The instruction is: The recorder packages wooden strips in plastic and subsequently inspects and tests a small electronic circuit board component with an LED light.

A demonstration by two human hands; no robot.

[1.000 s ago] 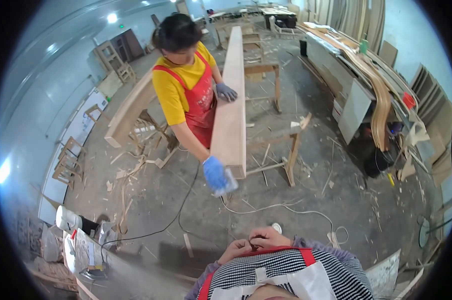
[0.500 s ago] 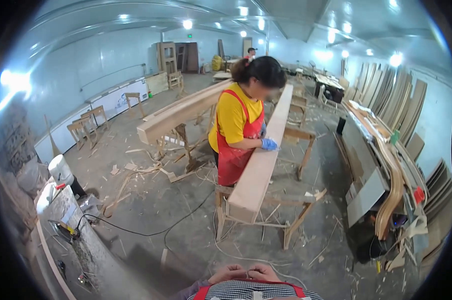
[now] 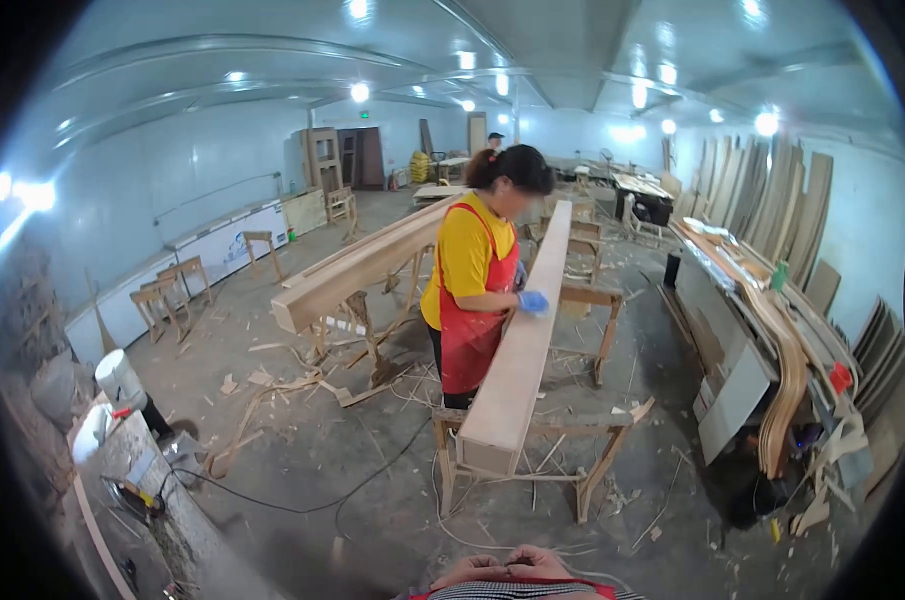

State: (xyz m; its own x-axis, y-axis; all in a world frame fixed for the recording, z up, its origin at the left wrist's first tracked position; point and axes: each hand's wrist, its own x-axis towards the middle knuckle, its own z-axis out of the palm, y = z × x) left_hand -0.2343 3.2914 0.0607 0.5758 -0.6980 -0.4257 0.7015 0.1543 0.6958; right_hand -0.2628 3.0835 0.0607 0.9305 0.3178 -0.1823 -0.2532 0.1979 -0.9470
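At the lower edge, in front of my red apron point(image 3: 594, 588), my left hand point(image 3: 469, 570) and my right hand point(image 3: 535, 563) meet with curled fingers. Fingertips are pinched close together; whatever lies between them, if anything, is too small to make out. Beyond them, a long box-shaped wooden beam point(image 3: 512, 385) rests on a wooden trestle point(image 3: 562, 428), out of my reach. A co-worker point(image 3: 467, 275) in a yellow shirt and red apron stands at its left side, a blue-gloved hand point(image 3: 533, 302) on its top face.
Another long beam point(image 3: 357, 265) lies on trestles to the left. A cable point(image 3: 302, 507) crosses the floor among wood scraps. Curved wooden strips point(image 3: 787, 400) and boards are stacked at the right. A white bucket point(image 3: 119, 370) stands at the left.
The view has tilted up, so my joined hands sit lower in it. The co-worker's gloved hand has shifted slightly on the beam, and the co-worker's stance is more upright.
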